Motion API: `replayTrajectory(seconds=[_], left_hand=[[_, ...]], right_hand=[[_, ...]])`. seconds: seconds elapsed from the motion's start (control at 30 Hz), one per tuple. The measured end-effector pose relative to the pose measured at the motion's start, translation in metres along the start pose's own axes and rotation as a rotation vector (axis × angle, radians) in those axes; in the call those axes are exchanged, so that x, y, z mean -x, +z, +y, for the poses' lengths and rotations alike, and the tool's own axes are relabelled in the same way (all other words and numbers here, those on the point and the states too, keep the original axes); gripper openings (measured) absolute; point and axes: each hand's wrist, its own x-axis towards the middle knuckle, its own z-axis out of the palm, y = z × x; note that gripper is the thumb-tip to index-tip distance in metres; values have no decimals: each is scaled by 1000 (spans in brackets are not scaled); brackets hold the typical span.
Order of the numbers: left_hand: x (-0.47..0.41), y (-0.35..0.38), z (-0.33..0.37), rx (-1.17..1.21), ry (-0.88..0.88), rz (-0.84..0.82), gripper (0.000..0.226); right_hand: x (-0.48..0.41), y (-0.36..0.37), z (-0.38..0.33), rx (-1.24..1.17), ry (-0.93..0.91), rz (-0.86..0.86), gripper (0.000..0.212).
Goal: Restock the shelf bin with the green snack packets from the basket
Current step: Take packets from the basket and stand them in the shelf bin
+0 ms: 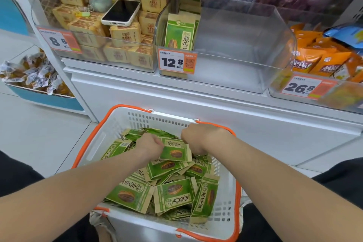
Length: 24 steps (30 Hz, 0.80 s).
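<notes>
- Shelf bin (245, 76): upright packets (179, 32) against left wall; open floor rightward to the far wall
- Basket (110, 124) (orange rim) below, heaped with green packets
- Left hand (150, 145), right hand (196, 140): fingers curled, gripping held packet (174, 152) at opposite edges

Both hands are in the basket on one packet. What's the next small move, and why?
Probably lift that packet clear of the basket and toward the bare right side of the bin. The left hand and right hand seem to grip its edges, and the bin holds only a few standing packets at its left end.
</notes>
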Motion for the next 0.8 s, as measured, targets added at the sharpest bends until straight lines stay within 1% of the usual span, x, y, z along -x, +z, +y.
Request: replayTrajectory(seconds=[0.07,0.13,0.17,0.23,0.27,0.33,0.37,0.47,0.57,0.63,0.7,0.73,0.8], left_hand=[[4,-7,10,70,55,49,21],[8,-14,21,88,166,63,21],[10,-19,27,84,244,56,22],[11,-27,38,89,388,46,31],[9,-31,43,126,425,41,31],[4,-38,50,286,433,25,24],[3,-42,54,384,417,13,23],[1,-53,66,620,369,21,26],[5,-65,78,758,309,89,27],[12,-67,86,705,294,99,32],[19,-66,92,610,335,114,50],[22,-64,95,587,351,142,58],[25,-64,100,612,355,230,63]], right_hand=[[1,-2,5,8,36,-8,25],[3,-3,9,-11,87,13,16],[2,-2,13,-44,112,39,17],[-2,-2,21,-180,129,145,26],[-5,-1,25,-274,135,210,29],[-13,0,32,-511,129,290,38],[-16,-1,34,-629,104,316,38],[-21,-5,36,-967,66,421,17],[-23,-9,34,-1278,91,539,10],[-23,-14,30,-1354,109,653,8],[-20,-22,26,-1335,123,774,3],[-17,-25,23,-1330,120,826,4],[-9,-31,17,-1342,110,921,15]])
